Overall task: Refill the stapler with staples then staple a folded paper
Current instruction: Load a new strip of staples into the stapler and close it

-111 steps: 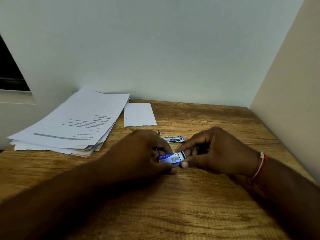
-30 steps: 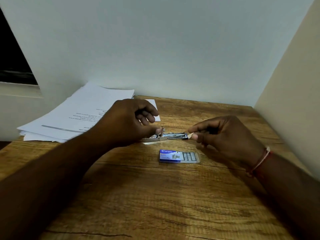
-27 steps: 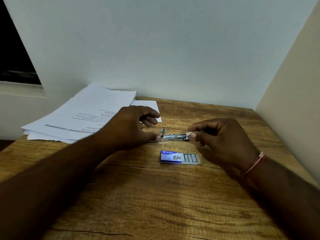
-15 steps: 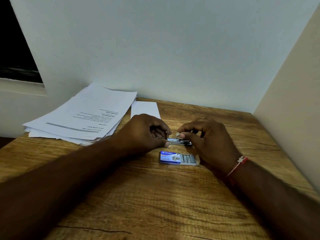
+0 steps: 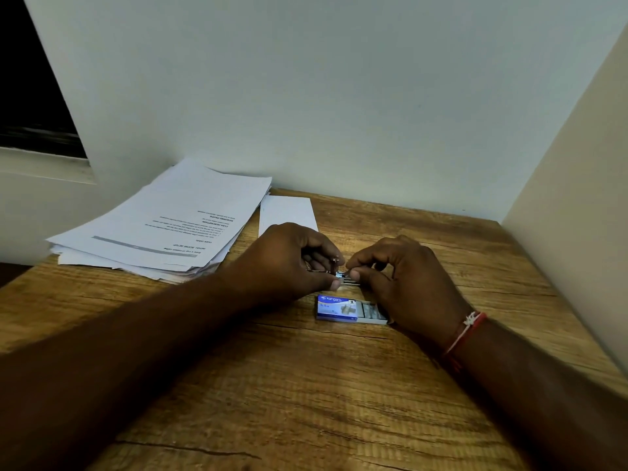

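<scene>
Both hands meet over the small metal stapler (image 5: 343,275) on the wooden surface (image 5: 306,385). The left hand (image 5: 289,263) is curled, pinching the stapler's left end; the right hand (image 5: 404,277) pinches its right part between thumb and forefinger. Just in front lies the opened blue staple box (image 5: 350,309); behind lies a folded paper (image 5: 287,212), beside a stack of printed sheets (image 5: 163,226).

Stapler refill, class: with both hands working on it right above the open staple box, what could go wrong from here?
1. The stapler is mostly hidden by both hands, so a staple strip might seat crooked and jam.
2. The right hand overlaps the open staple box; a nudge could spill strips.
3. The folded paper lies untouched behind the left hand.
</scene>
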`<state>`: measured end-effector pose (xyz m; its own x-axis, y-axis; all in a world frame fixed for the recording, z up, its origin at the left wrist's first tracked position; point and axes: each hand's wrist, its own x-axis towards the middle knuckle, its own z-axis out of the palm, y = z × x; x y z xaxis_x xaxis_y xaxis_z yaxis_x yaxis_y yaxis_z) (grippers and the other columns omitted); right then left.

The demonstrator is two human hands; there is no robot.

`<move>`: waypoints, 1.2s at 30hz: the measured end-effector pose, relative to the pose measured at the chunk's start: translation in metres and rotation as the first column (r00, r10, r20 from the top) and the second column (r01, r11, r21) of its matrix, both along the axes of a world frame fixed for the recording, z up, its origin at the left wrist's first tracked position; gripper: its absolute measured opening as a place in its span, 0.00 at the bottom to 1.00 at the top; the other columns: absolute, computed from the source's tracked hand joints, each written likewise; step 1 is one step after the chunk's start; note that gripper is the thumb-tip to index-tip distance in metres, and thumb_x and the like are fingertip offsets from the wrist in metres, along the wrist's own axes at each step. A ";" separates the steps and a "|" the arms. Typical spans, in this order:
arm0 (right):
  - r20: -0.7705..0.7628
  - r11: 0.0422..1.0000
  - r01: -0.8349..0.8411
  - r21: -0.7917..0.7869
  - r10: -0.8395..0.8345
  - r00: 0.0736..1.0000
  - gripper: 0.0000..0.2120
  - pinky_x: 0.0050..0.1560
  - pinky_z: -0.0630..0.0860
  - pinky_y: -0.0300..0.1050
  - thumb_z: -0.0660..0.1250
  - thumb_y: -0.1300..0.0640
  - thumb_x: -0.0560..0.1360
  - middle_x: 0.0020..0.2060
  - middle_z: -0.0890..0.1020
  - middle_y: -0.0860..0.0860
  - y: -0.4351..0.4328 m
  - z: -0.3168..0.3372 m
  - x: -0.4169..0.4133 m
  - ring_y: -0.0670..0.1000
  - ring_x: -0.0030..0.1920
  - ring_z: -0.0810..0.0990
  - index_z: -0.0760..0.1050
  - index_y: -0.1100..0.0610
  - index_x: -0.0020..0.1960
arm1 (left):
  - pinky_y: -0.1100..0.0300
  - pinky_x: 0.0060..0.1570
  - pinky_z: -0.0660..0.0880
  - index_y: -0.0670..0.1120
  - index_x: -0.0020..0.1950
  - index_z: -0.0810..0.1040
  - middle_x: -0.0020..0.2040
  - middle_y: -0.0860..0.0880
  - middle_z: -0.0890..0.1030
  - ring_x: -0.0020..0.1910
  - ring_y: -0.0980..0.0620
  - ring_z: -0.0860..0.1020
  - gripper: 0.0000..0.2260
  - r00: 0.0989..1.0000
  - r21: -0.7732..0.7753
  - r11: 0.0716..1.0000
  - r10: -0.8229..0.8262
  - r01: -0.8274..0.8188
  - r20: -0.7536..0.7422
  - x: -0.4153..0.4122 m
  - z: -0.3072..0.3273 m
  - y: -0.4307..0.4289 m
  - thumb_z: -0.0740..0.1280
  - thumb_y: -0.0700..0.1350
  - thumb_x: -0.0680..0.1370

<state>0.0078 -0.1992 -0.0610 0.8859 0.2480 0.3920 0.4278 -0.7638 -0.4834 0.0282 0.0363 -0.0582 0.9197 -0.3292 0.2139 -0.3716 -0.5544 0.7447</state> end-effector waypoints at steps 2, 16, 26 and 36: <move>-0.005 1.000 0.005 0.014 -0.005 1.000 0.02 0.50 0.75 0.41 0.77 0.50 0.79 0.44 0.84 0.37 0.001 0.000 -0.001 0.40 0.52 0.78 0.89 0.44 0.51 | 0.76 0.41 0.76 0.52 0.56 0.91 0.44 0.58 0.89 0.44 0.67 0.85 0.15 1.000 0.003 1.000 0.003 -0.003 -0.001 0.000 0.000 0.000 0.87 0.44 0.72; -0.006 1.000 0.024 -0.001 -0.024 1.000 0.03 0.49 0.75 0.39 0.78 0.50 0.79 0.45 0.84 0.37 0.003 0.000 -0.002 0.40 0.52 0.78 0.89 0.44 0.52 | 0.77 0.39 0.76 0.53 0.56 0.91 0.45 0.58 0.89 0.45 0.67 0.85 0.15 1.000 0.012 1.000 0.022 -0.022 -0.011 -0.001 0.001 -0.001 0.87 0.45 0.72; 0.064 0.993 -0.044 -0.109 0.051 0.997 0.05 0.49 0.78 0.49 0.78 0.47 0.79 0.46 0.85 0.38 0.002 0.003 -0.005 0.44 0.52 0.78 0.89 0.41 0.54 | 0.75 0.43 0.79 0.52 0.55 0.91 0.45 0.57 0.90 0.44 0.65 0.87 0.15 1.000 -0.016 1.000 -0.001 0.001 -0.001 -0.001 0.001 0.001 0.87 0.44 0.71; 0.017 0.983 -0.097 -0.156 0.101 0.995 0.15 0.57 0.73 0.45 0.75 0.57 0.77 0.53 0.78 0.36 0.002 0.005 -0.006 0.46 0.61 0.74 0.86 0.39 0.58 | 0.75 0.40 0.77 0.52 0.61 0.88 0.45 0.55 0.90 0.43 0.63 0.87 0.20 0.999 -0.033 0.999 -0.008 0.006 -0.036 0.001 0.000 0.001 0.87 0.43 0.71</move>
<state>0.0019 -0.1975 -0.0556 0.8442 0.3937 0.3639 0.5158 -0.7815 -0.3511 0.0289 0.0372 -0.0579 0.9247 -0.3289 0.1920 -0.3483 -0.5266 0.7755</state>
